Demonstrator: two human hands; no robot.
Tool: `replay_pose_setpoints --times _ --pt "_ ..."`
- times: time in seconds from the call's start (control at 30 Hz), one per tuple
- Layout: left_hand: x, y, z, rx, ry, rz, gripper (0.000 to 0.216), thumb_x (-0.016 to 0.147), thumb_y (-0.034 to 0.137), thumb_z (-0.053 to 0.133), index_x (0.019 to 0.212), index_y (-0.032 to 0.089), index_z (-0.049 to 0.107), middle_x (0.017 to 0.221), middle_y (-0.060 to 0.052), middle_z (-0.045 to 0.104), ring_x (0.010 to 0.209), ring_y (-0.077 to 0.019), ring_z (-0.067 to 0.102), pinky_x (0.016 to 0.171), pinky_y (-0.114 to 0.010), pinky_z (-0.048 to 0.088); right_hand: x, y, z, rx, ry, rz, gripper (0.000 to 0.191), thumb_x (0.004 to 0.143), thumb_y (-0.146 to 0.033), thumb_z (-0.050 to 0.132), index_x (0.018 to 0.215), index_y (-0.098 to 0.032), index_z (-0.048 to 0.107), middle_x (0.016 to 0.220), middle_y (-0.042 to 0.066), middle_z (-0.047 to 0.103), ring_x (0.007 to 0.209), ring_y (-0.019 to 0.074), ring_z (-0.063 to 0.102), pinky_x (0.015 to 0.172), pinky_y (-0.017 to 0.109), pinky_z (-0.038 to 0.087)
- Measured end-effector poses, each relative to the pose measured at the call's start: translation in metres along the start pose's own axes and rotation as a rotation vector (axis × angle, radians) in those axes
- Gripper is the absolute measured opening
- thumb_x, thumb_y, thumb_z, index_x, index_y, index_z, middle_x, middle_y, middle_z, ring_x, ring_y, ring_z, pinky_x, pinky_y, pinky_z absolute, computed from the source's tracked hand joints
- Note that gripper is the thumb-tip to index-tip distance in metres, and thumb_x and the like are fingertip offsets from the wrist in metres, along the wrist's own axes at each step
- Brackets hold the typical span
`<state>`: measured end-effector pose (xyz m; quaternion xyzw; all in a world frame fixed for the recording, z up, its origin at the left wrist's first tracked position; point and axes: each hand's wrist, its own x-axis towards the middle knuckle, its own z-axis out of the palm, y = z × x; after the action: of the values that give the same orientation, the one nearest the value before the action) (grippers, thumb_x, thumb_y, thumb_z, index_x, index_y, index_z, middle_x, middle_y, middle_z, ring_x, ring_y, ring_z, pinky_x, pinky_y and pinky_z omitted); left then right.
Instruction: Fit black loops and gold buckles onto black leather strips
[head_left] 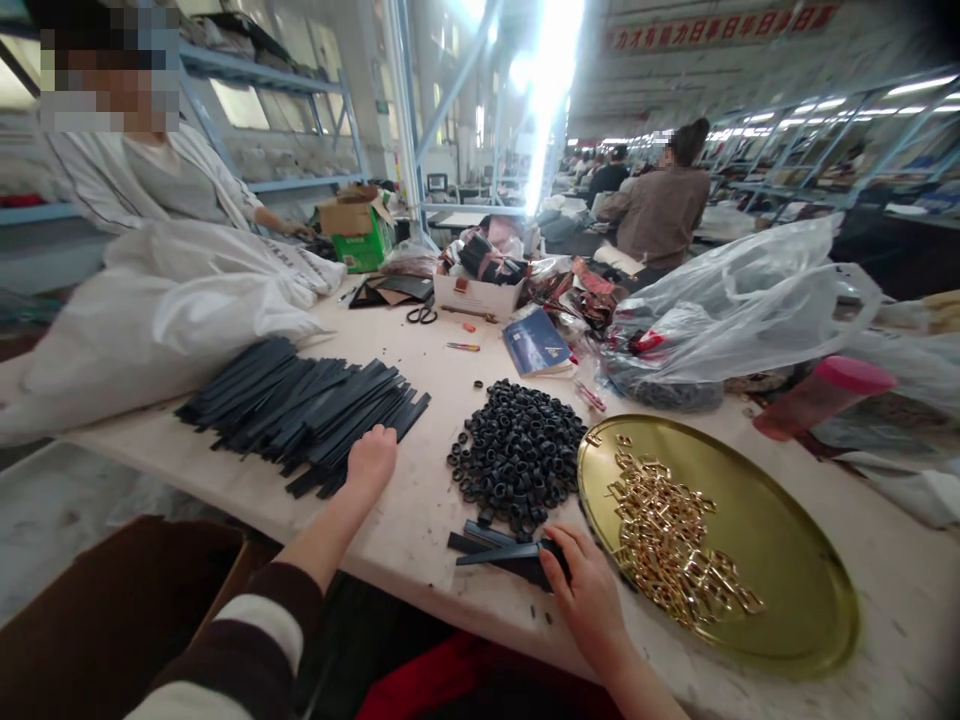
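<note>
Striped sleeve [225,662] filling the lower left, our left hand [373,458] is resting against left-of-centre dark strips [300,400], its grip hidden; our right hand [589,600] is pinching loose strips [495,553], lower centre. Sweeping carelessly, we are risking scattering the black rings [517,450].

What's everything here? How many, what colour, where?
Long flat worktable: one, pale, foreground
Flat strips: many, black, left
Small rings: many, black, centre
Shiny tray: one, gold, right
Metallic buckle-like pieces: many, gold, on tray
Paper booklet: one, blue, behind rings
Looped scissors: one, black, back
Open stuffed box: one, white, back
Printed carton: one, green, back left
Bulky sack: one, white, left
Crinkled plastic bags: several, clear, right
Lidded container: one, reddish and pink, right
Nearer people: two, white and brown tops, background
Left fingers: one set, bare, at strips
Right fingers: one set, bare, on loose strips
</note>
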<state>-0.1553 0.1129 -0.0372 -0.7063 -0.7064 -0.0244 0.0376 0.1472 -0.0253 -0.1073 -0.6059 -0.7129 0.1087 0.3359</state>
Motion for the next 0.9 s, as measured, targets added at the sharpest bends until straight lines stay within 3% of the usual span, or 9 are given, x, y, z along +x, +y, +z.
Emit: replay_pose_setpoints --times 0.27,0.43,0.53,0.57,0.63,0.7,0.8,0.83,0.9 --pt "0.002 0.000 0.011 -0.041 -0.019 -0.052 0.024 0.081 0.019 0.038 0.096 0.005 0.051 0.100 -0.020 0.052 0.083 -0.0261 0.059 0.068 -0.032 0.043 0.003 -0.005 -0.005 0.132 -0.004 0.091 0.027 0.084 -0.033 0.043 0.103 -0.019 0.055 0.102 0.010 0.059 0.096 0.0234 0.053 0.085 0.041 0.043" --pt "0.003 0.004 -0.016 -0.174 -0.011 -0.018 0.022 0.081 0.019 0.036 0.090 0.008 0.053 0.099 -0.018 0.055 0.089 -0.0273 0.058 0.073 -0.034 0.043 0.003 -0.005 -0.012 0.207 0.063 0.122 0.026 0.084 -0.032 0.042 0.103 -0.018 0.055 0.103 0.011 0.057 0.099 0.0233 0.051 0.087 0.042 0.040" --pt "-0.020 0.031 -0.038 -0.333 -0.012 0.050 0.022 0.082 0.026 0.036 0.095 0.015 0.050 0.097 -0.009 0.060 0.088 -0.0196 0.059 0.074 -0.027 0.044 0.008 -0.015 -0.021 0.268 0.133 0.168 0.026 0.084 -0.033 0.043 0.102 -0.018 0.054 0.102 0.010 0.055 0.100 0.0228 0.049 0.089 0.042 0.038" --pt "-0.032 0.045 -0.043 -0.432 -0.049 0.080 0.021 0.082 0.029 0.037 0.093 0.017 0.049 0.087 -0.005 0.062 0.078 -0.0160 0.061 0.068 -0.024 0.046 0.010 -0.021 -0.024 0.317 0.131 0.189 0.026 0.084 -0.034 0.042 0.102 -0.018 0.053 0.100 0.010 0.055 0.098 0.0221 0.050 0.087 0.040 0.038" --pt "-0.063 0.076 -0.048 -0.985 -0.258 0.034 0.015 0.077 0.029 0.044 0.085 0.017 0.046 0.071 -0.003 0.064 0.066 -0.0156 0.062 0.059 -0.024 0.047 0.015 -0.036 -0.029 0.497 0.063 0.240 0.029 0.084 -0.037 0.042 0.105 -0.019 0.051 0.096 0.008 0.056 0.088 0.0196 0.054 0.079 0.036 0.043" --pt "-0.094 0.105 -0.048 -1.371 -0.392 -0.026 0.015 0.073 0.028 0.049 0.080 0.018 0.042 0.064 0.000 0.062 0.061 -0.0153 0.062 0.058 -0.025 0.048 0.017 -0.050 -0.034 0.722 -0.055 0.315 0.030 0.082 -0.042 0.044 0.102 -0.019 0.050 0.084 0.004 0.057 0.071 0.0154 0.055 0.064 0.029 0.045" --pt "-0.125 0.127 -0.042 -1.637 -0.437 -0.078 0.020 0.067 0.028 0.059 0.073 0.018 0.043 0.065 0.000 0.063 0.063 -0.0138 0.061 0.061 -0.025 0.047 0.018 -0.056 -0.042 0.908 -0.196 0.427 0.027 0.079 -0.046 0.047 0.081 -0.019 0.050 0.057 -0.004 0.047 0.049 0.0096 0.043 0.048 0.022 0.035" --pt "-0.130 0.127 -0.041 -1.693 -0.512 -0.071 0.021 0.065 0.028 0.061 0.072 0.017 0.045 0.068 -0.001 0.064 0.066 -0.0137 0.061 0.063 -0.024 0.046 0.018 -0.054 -0.045 0.929 -0.247 0.451 0.028 0.078 -0.047 0.048 0.075 -0.019 0.049 0.052 -0.006 0.043 0.046 0.0087 0.038 0.046 0.021 0.032" --pt "-0.132 0.121 -0.040 -1.789 -0.777 -0.086 0.023 0.065 0.031 0.063 0.075 0.015 0.051 0.076 -0.004 0.066 0.070 -0.0142 0.061 0.065 -0.024 0.046 0.019 -0.046 -0.053 0.943 -0.377 0.463 0.028 0.077 -0.046 0.051 0.069 -0.019 0.048 0.050 -0.008 0.039 0.044 0.0076 0.034 0.045 0.021 0.028"
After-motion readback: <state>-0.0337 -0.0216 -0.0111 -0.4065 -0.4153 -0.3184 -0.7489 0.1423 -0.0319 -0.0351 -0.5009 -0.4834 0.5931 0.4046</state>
